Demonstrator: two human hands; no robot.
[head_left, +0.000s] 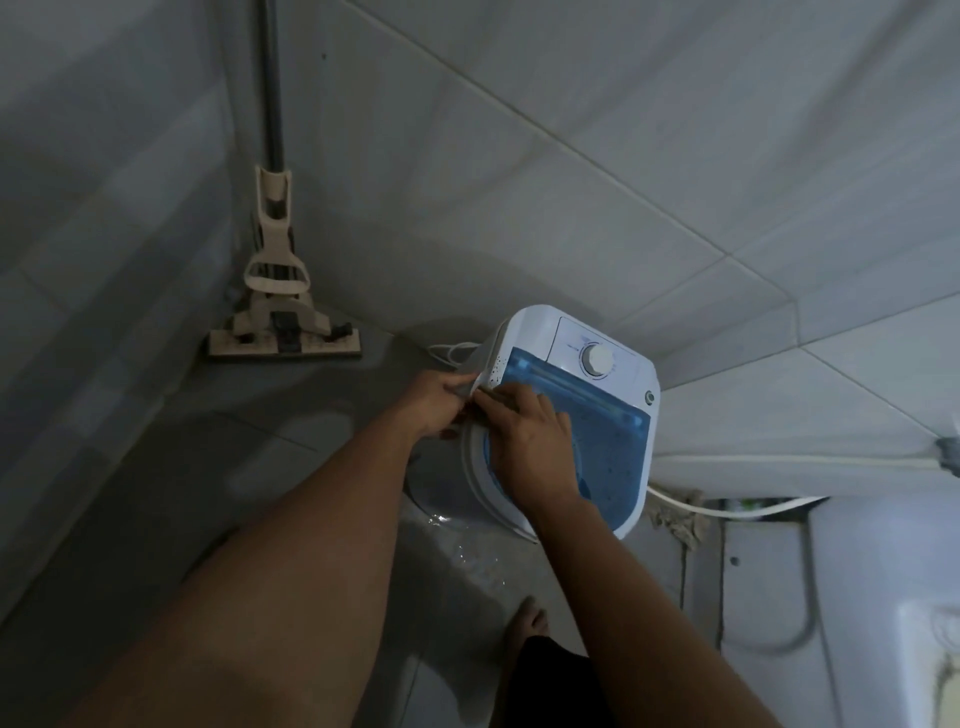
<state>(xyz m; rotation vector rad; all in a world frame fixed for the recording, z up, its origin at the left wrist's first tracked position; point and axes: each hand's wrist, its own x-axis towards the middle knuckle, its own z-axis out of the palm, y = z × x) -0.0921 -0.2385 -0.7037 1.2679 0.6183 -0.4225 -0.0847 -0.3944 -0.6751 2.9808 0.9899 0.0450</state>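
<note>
The mini washing machine (629, 375) stands on the wet floor (311, 431) by the tiled wall; the left hand (434, 402) grips its left rim and should steady it while the right hand (535, 441), lying on the blue lid (615, 452), works gently at that corner, its grip impossible to tell.

I can read nothing here: the small white plastic washing machine (524, 332) carries faint print around its round white dial (597, 358), at nine and four o'clock, too small and blurred to make out.
</note>
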